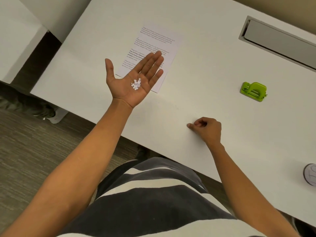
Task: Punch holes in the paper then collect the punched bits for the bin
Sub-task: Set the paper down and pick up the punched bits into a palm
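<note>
Left hand [135,81] lies flat, palm up, cradling punched bits [136,84] over the paper [168,48]; right hand [206,129] pinches fingertips on the tabletop [222,57].

On the white printed sheet of paper [153,48] lying on the surface I see paragraphs of black type, some bold, but too small and blurred to read. I find no other legible text.
</note>
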Demonstrator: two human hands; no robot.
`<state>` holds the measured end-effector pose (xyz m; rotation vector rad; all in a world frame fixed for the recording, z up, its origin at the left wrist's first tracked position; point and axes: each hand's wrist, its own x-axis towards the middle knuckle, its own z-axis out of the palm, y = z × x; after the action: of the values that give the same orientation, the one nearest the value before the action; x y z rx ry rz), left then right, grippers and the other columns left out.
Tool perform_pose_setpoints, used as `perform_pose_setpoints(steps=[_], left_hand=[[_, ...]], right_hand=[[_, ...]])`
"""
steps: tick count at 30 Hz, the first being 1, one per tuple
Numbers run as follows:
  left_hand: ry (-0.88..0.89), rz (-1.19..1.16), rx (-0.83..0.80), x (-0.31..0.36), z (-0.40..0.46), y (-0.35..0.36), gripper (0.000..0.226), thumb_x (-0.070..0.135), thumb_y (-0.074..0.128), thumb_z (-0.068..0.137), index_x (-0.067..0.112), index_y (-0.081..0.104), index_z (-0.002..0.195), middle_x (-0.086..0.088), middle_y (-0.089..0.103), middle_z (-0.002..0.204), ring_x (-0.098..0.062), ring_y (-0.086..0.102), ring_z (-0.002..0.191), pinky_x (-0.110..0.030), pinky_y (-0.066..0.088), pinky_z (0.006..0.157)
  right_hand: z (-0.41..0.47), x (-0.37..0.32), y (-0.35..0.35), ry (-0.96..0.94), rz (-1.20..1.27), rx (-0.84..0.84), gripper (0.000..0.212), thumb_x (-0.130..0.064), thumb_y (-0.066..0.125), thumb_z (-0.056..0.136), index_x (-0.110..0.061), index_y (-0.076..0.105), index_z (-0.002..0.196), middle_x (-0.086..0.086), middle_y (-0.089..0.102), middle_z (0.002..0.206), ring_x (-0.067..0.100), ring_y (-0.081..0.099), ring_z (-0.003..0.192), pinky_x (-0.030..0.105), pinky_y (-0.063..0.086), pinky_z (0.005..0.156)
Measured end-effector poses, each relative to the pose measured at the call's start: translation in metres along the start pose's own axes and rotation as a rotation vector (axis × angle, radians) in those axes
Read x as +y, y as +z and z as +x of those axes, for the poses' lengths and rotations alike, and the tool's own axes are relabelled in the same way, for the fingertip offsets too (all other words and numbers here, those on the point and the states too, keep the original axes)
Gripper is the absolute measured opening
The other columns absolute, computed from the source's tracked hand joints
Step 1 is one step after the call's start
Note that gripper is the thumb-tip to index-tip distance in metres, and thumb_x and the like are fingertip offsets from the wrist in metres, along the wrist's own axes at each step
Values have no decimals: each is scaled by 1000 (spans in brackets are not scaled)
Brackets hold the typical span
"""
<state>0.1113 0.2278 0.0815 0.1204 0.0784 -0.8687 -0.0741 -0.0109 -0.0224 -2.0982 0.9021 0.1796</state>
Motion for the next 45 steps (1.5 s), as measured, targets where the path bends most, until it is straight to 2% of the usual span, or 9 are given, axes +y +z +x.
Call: perform_pose_setpoints(steps=[10, 15, 18, 21, 24, 27, 30, 34, 45], left_hand=[[-22, 5, 28, -4, 0, 1, 115, 87, 33, 79, 4, 15, 156, -15, 14, 165, -34, 18, 152, -48, 8, 125], [-12, 0, 28, 0, -6, -1, 115, 87, 33, 79, 4, 15, 156, -15, 14, 165, -34, 18, 152, -47, 7, 126], [-8, -5, 25, 1, -9, -2, 115, 87, 33, 79, 4, 14, 156, -14, 12, 166, -33, 17, 152, -48, 7, 126], [-8, -11, 17, -1, -11, -1, 116, 88, 33, 79, 3, 14, 156, -14, 13, 166, -32, 17, 152, -48, 7, 126], [-15, -16, 22, -4, -10, -1, 116, 87, 33, 79, 2, 14, 156, -15, 13, 165, -33, 18, 152, -48, 8, 125], [-35, -15, 26, -7, -8, 1, 117, 88, 32, 79, 2, 14, 156, -16, 14, 165, -34, 18, 152, -49, 8, 125], [-45, -13, 22, -5, -8, 3, 116, 87, 33, 79, 2, 14, 156, -16, 14, 165, -34, 19, 151, -49, 8, 125], [-40, 5, 18, 0, -11, 5, 115, 87, 33, 79, 3, 15, 156, -16, 15, 165, -34, 19, 151, -48, 5, 125], [-72, 12, 13, 2, -7, 3, 115, 86, 34, 80, 1, 17, 155, -17, 17, 164, -35, 22, 150, -49, 8, 125]], right_hand=[[51, -58, 28, 17, -139, 30, 55, -74, 79, 43, -22, 63, 54, -11, 62, 54, 7, 60, 54, 20, 36, 49], [63, -66, 27, -27, -160, 14, 58, -77, 77, 46, -22, 65, 57, -12, 62, 54, 5, 59, 56, 20, 37, 48], [55, -52, 20, -107, 55, 38, 48, -72, 76, 62, -25, 66, 60, -12, 62, 56, 2, 54, 53, 21, 42, 54], [36, -37, 25, -154, 195, 164, 29, -53, 75, 77, -25, 67, 71, -10, 65, 63, 2, 53, 53, 21, 48, 60], [14, -38, 51, -299, -1, 144, 14, -32, 70, 84, -22, 71, 93, -6, 67, 74, 13, 61, 65, 32, 55, 68], [-6, -57, 87, -532, -366, -58, 39, -27, 54, 91, -24, 60, 129, -1, 71, 89, 24, 65, 78, 33, 54, 70], [-14, -78, 113, -544, -570, -177, 57, -30, 40, 97, -22, 32, 152, 1, 59, 74, 20, 53, 61, 31, 48, 58], [-10, -85, 114, -506, -691, -195, 62, -39, 31, 100, -23, 15, 157, -2, 36, 57, 15, 44, 51, 28, 40, 54], [-8, -68, 92, -335, -734, -97, 72, -47, 31, 96, -16, 7, 157, -3, 40, 55, 11, 41, 47, 22, 24, 46]])
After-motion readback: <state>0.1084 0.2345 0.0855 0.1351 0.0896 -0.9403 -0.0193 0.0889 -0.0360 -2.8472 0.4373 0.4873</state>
